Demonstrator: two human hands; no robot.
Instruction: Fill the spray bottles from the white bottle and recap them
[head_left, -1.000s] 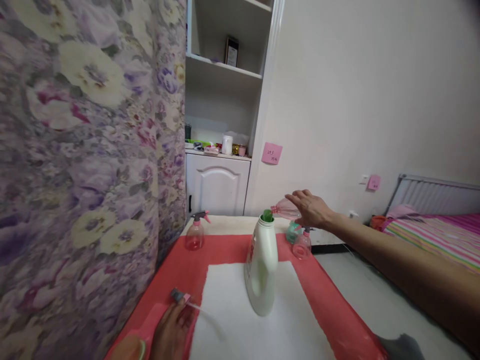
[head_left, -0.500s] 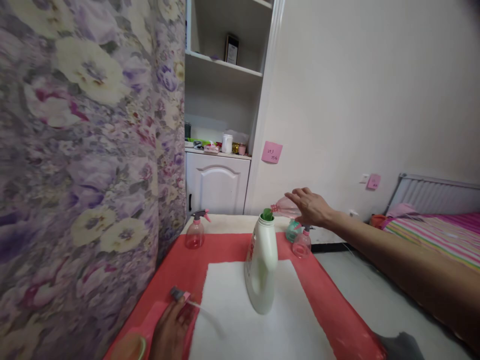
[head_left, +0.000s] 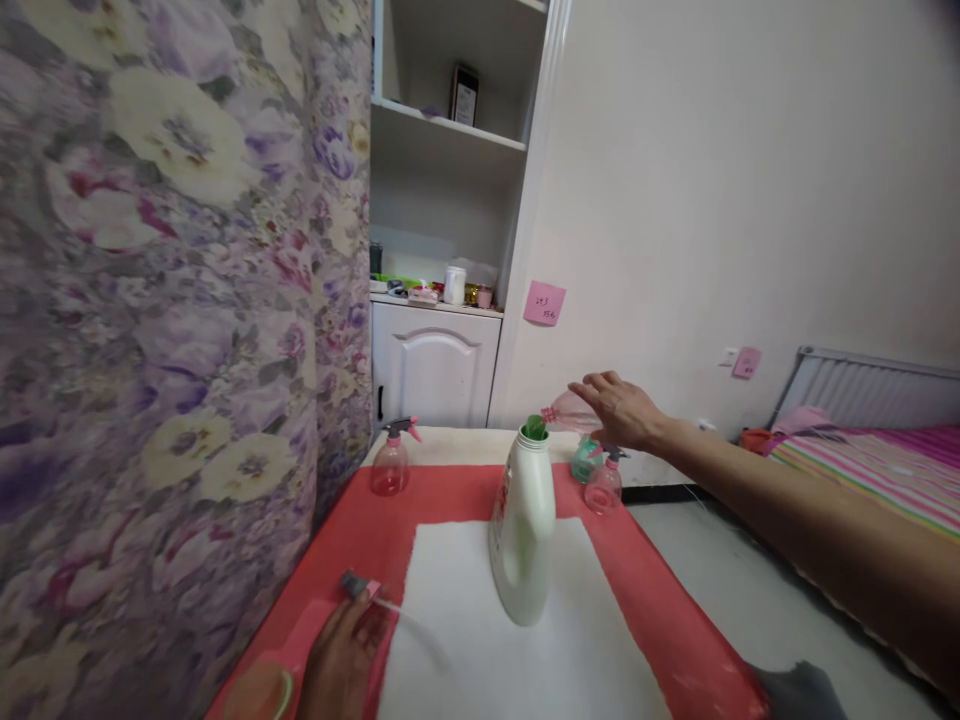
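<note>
My right hand [head_left: 619, 408] is closed round a clear pink bottle [head_left: 568, 411], tipped nearly level. Its threaded neck reaches the green piece [head_left: 534, 428] in the mouth of a pale green jug [head_left: 523, 535]. The jug stands upright on a white sheet. At the lower left, my left hand [head_left: 341, 650] grips a grey and pink spray head [head_left: 360, 586], whose thin tube [head_left: 409, 615] points right over the sheet. Whether liquid runs from the bottle cannot be made out.
A pink spray bottle [head_left: 390, 466] stands at the table's back left. Behind the jug on the right are a green spray bottle [head_left: 585, 461] and another pink spray bottle [head_left: 604, 488]. A round lid-like object [head_left: 262, 692] lies near the front left. A floral curtain [head_left: 172, 350] borders the left side.
</note>
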